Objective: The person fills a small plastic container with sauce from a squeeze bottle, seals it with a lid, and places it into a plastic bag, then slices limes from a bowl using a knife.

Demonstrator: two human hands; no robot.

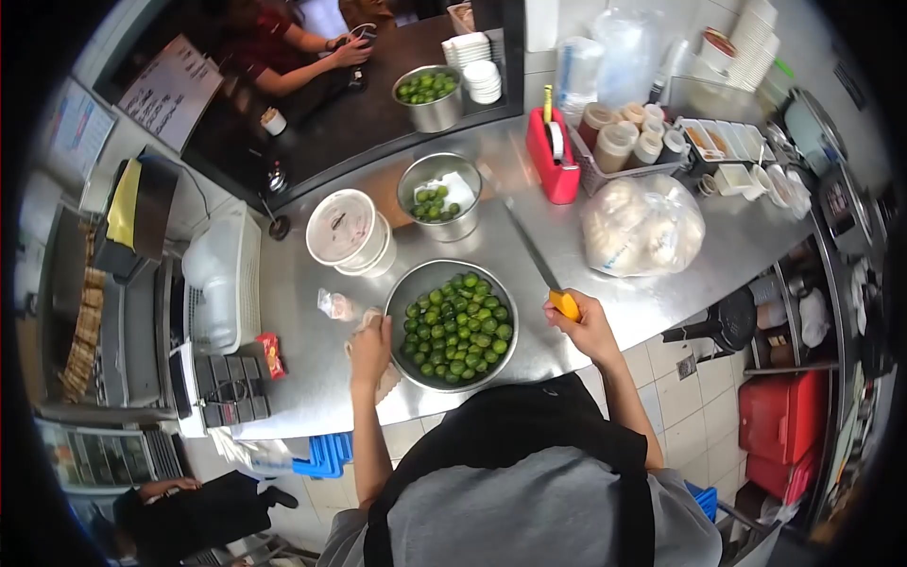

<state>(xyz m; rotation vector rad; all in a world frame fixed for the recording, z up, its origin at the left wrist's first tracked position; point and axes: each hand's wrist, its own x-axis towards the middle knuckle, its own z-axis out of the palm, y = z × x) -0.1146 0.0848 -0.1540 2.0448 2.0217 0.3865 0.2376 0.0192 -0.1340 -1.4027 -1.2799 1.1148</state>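
My right hand (583, 326) is closed around the yellow handle of a knife (534, 248), whose long blade points up and left over the steel counter (293, 378). My left hand (371, 342) has its fingers closed on a beige cloth (385, 380), left of a wide steel bowl (396, 288). Many small green limes (458, 331) fill that bowl. Behind it stands a steel pot (413, 170) with some limes and white paper inside.
White tubs (348, 230) stand behind the bowl, a clear bag (642, 225) and red tape dispenser (552, 156) at right. A basket of bottles (619, 146) is farther back. One person (283, 57) is beyond the counter opening, another (203, 510) at lower left.
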